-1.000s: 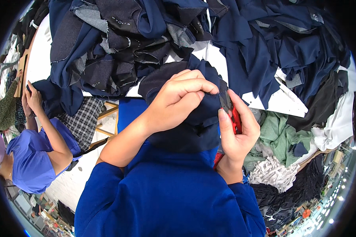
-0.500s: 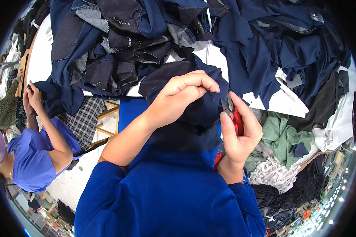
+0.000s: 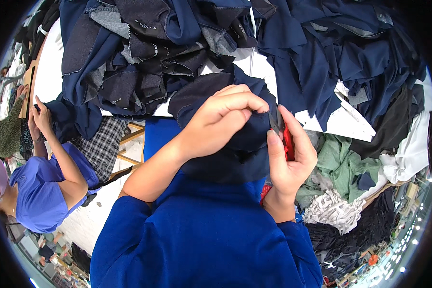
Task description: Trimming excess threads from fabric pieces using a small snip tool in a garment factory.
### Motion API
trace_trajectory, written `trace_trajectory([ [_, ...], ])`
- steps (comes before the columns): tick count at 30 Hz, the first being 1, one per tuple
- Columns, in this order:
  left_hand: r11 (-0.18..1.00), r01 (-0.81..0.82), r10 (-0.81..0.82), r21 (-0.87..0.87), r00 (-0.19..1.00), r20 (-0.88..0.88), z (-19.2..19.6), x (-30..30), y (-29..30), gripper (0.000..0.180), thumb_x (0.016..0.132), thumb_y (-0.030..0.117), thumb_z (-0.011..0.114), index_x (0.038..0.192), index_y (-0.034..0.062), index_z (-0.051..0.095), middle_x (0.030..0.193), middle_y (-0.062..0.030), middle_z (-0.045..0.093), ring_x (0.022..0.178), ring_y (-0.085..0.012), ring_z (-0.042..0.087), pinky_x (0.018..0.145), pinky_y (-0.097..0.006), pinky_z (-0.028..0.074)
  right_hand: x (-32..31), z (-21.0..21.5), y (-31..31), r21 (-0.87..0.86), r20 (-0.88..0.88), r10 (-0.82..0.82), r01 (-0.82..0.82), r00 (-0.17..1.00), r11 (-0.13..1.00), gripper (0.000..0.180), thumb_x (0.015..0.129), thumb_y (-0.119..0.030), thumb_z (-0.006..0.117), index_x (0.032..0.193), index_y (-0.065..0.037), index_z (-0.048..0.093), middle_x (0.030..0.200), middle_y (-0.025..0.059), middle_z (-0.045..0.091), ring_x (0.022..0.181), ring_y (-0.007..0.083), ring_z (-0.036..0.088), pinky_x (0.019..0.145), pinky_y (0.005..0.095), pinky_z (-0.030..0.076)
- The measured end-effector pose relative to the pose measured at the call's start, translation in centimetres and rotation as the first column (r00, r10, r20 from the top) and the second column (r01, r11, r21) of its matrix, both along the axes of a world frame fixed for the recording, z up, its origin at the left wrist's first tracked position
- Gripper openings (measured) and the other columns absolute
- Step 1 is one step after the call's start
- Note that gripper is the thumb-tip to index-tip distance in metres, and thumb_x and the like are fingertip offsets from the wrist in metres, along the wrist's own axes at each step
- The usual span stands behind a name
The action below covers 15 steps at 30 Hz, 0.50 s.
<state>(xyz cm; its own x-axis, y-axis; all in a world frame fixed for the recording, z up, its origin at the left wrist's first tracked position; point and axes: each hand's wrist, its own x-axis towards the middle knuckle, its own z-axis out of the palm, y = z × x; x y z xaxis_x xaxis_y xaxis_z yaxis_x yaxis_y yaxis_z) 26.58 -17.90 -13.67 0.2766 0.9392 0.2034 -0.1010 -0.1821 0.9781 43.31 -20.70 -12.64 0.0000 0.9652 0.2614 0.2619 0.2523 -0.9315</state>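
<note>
In the head view, the left hand [image 3: 223, 115] pinches the edge of a dark navy, folded woven cloth [image 3: 248, 165] between thumb and forefinger. The cloth lies bunched in front of the person's bright blue long-sleeved top [image 3: 206, 235], at the near edge of a white flat-topped table [image 3: 343, 124]. The right hand [image 3: 296, 165], just right of the cloth, grasps red-handled metal snips [image 3: 289, 144] between thumb and fingers; their dark blades point to the far side, close beside the pinched edge. Whether the blades touch the fabric, I cannot tell.

On the far left lies a heap of dark denim pieces with frayed grey edges [image 3: 139, 53]; on the far right, a pile of smooth navy fabric [image 3: 321, 53]. Right of the person are a crumpled pale green cloth [image 3: 338, 161] and, nearer, a bundle of white fabric strips [image 3: 335, 210]. At left, a co-worker in a violet-blue shirt [image 3: 43, 192] handles navy material [image 3: 74, 117].
</note>
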Motion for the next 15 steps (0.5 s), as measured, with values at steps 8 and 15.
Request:
trace_trajectory([
  [8, 0.998, -0.057, 0.057, 0.016, 0.998, 0.019, -0.3, 0.7, -0.1, 0.018, 0.079, 0.0, 0.043, 0.088, -0.0014, 0.058, 0.077, -0.009, 0.056, 0.073, -0.0211, 0.052, 0.067, -0.032, 0.04, -1.0, -1.2, -0.5, -0.071, -0.14, -0.061, 0.052, 0.988, 0.996, 0.031, 0.082, -0.003, 0.061, 0.112, 0.004, 0.059, 0.093, 0.0092, 0.064, 0.081, 0.011, 0.058, 0.075, 0.0212, 0.044],
  [15, 0.993, 0.035, -0.025, -0.113, 0.996, 0.088, -0.7, 0.4, -0.6, 0.022, 0.081, 0.001, 0.041, 0.089, -0.0028, 0.061, 0.082, -0.0042, 0.054, 0.078, -0.0114, 0.049, 0.07, -0.023, 0.038, 1.0, -1.9, 1.5, -0.107, -0.232, -0.201, 0.181, 0.952, 0.978, 0.031, 0.088, -0.006, 0.056, 0.118, 0.003, 0.055, 0.106, 0.0085, 0.06, 0.092, 0.01, 0.055, 0.082, 0.0203, 0.041],
])
